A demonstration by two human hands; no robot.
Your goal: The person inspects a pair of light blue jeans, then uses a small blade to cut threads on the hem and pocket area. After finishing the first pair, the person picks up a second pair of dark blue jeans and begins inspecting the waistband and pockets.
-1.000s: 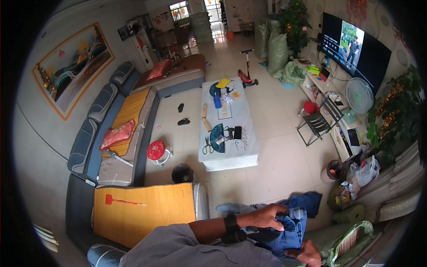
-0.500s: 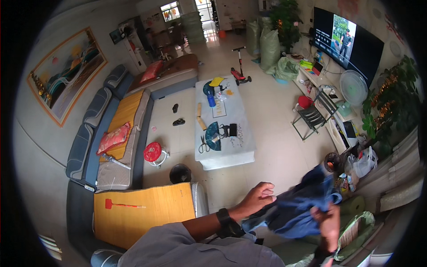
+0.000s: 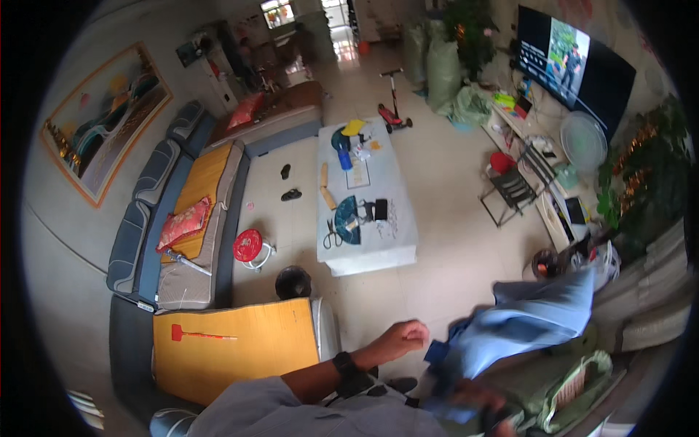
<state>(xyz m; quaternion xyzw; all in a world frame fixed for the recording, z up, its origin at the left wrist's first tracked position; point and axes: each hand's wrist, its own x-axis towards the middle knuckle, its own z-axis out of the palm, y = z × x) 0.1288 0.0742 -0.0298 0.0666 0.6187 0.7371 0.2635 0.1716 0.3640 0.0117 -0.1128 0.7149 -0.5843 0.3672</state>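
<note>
I get the bare right hand (image 3: 484, 400) only as a smear, so its finger positions escape me. The crumpled light-blue cloth garment (image 3: 528, 320) blurs too, hiding part of the white plastic bag (image 3: 609, 261). The lower edge cuts off the wearer's grey fabric clothing (image 3: 306, 414).

You are working in a home's living room: a blue sofa (image 3: 154, 175) is running below a framed picture (image 3: 107, 120), a television (image 3: 575, 62) is glowing opposite, a scooter (image 3: 391, 113) is standing near the worktop (image 3: 389, 251)
</note>
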